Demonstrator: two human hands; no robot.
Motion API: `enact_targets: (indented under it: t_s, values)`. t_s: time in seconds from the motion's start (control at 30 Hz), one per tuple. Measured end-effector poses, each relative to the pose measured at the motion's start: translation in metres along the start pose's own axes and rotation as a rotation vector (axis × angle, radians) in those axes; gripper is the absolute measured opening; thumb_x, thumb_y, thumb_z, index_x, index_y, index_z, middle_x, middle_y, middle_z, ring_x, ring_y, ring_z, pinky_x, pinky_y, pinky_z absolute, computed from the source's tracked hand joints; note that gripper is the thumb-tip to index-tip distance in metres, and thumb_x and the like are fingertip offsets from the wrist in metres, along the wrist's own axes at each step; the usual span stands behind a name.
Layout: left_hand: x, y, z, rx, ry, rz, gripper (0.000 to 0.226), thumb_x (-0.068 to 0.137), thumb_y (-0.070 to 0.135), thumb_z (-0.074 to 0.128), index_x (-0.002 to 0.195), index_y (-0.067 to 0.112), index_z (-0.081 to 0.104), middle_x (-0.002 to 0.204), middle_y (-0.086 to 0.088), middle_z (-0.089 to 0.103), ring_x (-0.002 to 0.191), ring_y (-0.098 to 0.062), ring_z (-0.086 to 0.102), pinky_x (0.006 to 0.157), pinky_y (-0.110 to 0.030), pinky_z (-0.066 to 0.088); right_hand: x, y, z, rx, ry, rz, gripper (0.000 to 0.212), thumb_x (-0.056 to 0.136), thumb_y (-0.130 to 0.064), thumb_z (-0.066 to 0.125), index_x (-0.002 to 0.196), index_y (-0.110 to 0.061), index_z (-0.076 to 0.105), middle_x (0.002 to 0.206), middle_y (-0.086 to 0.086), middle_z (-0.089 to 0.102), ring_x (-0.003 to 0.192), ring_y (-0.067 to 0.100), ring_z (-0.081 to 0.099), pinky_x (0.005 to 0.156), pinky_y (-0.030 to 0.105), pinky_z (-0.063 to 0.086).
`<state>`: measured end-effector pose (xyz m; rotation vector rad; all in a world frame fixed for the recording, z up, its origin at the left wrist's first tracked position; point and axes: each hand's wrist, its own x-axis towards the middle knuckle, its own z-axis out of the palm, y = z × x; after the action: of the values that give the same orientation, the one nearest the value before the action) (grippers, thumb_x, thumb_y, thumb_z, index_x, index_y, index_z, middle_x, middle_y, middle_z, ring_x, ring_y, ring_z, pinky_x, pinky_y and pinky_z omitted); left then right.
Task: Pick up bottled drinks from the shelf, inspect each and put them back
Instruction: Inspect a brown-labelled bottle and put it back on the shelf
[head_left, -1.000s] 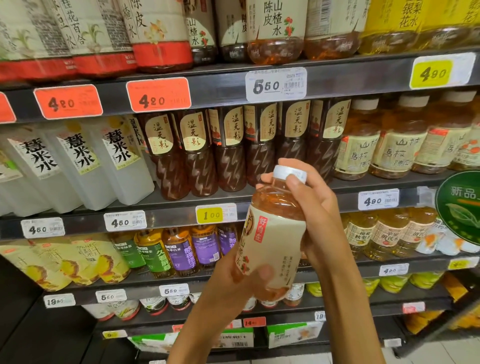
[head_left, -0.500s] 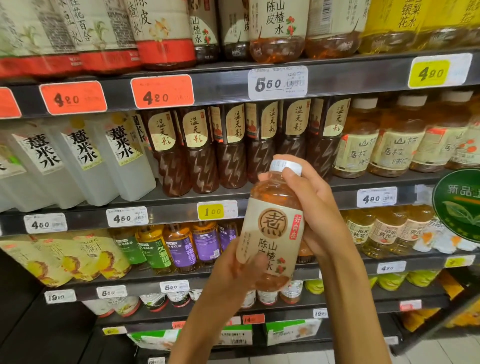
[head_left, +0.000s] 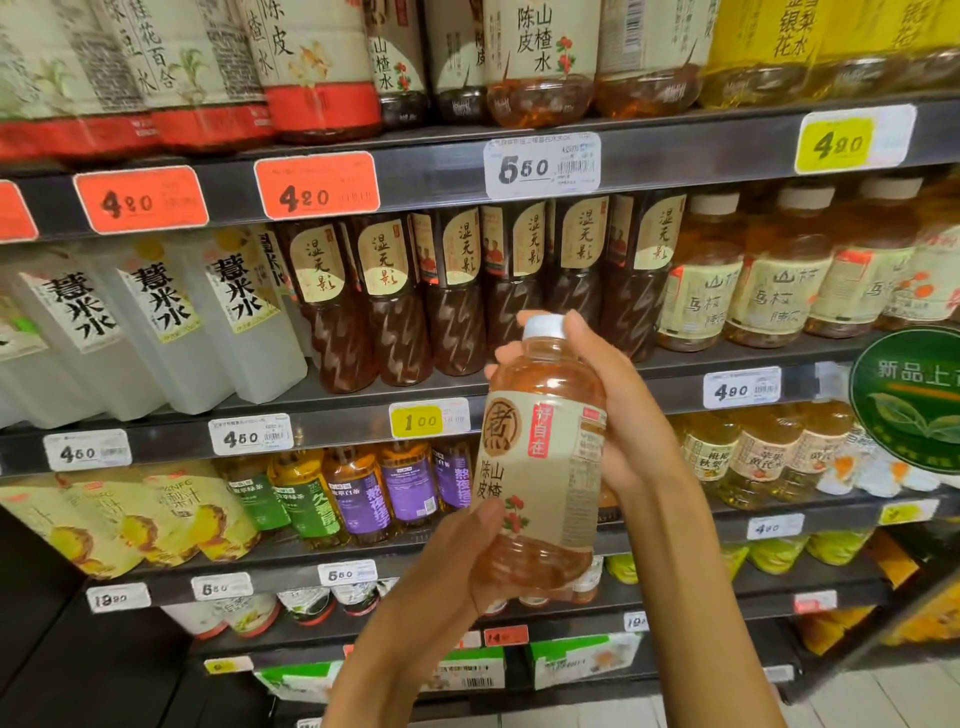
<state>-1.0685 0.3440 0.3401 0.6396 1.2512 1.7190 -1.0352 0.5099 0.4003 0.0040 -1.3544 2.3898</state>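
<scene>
I hold an amber drink bottle with a white cap and a beige label upright in front of the shelves. My left hand grips its base from below, thumb on the label. My right hand wraps its upper part from the right, fingers reaching the neck beside the cap. The label's front with a round brown seal and a red strip faces me. The shelf behind carries rows of bottled drinks.
Dark ribbed bottles stand directly behind the held bottle, white milky bottles to the left, pale amber ones to the right. Purple and green labelled bottles fill the row below. Price tags line the shelf edges. A green round sign sticks out at right.
The bottle has been turned about its axis between both hands, bringing the label's front with the round seal toward me. It stays at about the same place before the shelves.
</scene>
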Motion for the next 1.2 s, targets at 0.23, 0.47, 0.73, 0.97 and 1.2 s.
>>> enact_targets:
  t_s: [0.23, 0.47, 0.73, 0.97, 1.2]
  values:
    - [-0.001, 0.011, 0.005, 0.386, 0.117, 0.118, 0.083, 0.051, 0.056, 0.078, 0.124, 0.029, 0.048, 0.108, 0.015, 0.071, 0.101, -0.003, 0.067, 0.077, -0.014, 0.053, 0.003, -0.017, 0.016, -0.274, 0.007, -0.133, 0.034, 0.087, -0.034, 0.063, 0.116, -0.017, 0.063, 0.101, 0.01, 0.074, 0.088, 0.017, 0.071, 0.071, 0.024, 0.055]
    - [-0.001, 0.01, 0.004, 0.04, -0.057, 0.122, 0.064, 0.065, 0.055, 0.08, 0.119, 0.022, 0.065, 0.111, -0.008, 0.072, 0.095, -0.028, 0.071, 0.071, -0.029, 0.057, 0.013, -0.026, 0.013, -0.077, -0.163, 0.006, 0.04, 0.079, -0.039, 0.063, 0.113, -0.017, 0.067, 0.109, 0.01, 0.072, 0.106, 0.027, 0.067, 0.093, 0.038, 0.053]
    - [0.005, 0.014, -0.003, 0.333, 0.081, 0.344, 0.09, 0.062, 0.056, 0.083, 0.136, 0.015, 0.051, 0.129, -0.017, 0.062, 0.118, -0.033, 0.06, 0.094, -0.044, 0.052, 0.013, -0.04, 0.023, -0.218, -0.145, -0.143, 0.022, 0.085, -0.021, 0.061, 0.106, -0.014, 0.067, 0.095, 0.008, 0.074, 0.092, 0.024, 0.071, 0.078, 0.032, 0.057]
    - [0.029, 0.013, 0.001, 0.56, 0.248, 0.459, 0.087, 0.057, 0.027, 0.082, 0.132, 0.036, 0.039, 0.13, 0.005, 0.06, 0.118, -0.01, 0.059, 0.091, -0.029, 0.053, 0.005, -0.046, 0.042, -0.518, -0.084, -0.421, 0.022, 0.083, -0.013, 0.071, 0.106, -0.014, 0.068, 0.109, 0.006, 0.069, 0.1, 0.016, 0.065, 0.083, 0.028, 0.054]
    - [0.039, 0.04, -0.01, 0.421, 0.307, 0.513, 0.096, 0.055, 0.027, 0.085, 0.139, 0.028, 0.037, 0.131, 0.004, 0.058, 0.121, -0.009, 0.056, 0.093, -0.021, 0.049, -0.002, -0.063, 0.036, -0.582, -0.404, -0.422, 0.044, 0.083, -0.015, 0.066, 0.126, -0.019, 0.056, 0.128, -0.002, 0.06, 0.122, 0.018, 0.054, 0.094, 0.032, 0.049]
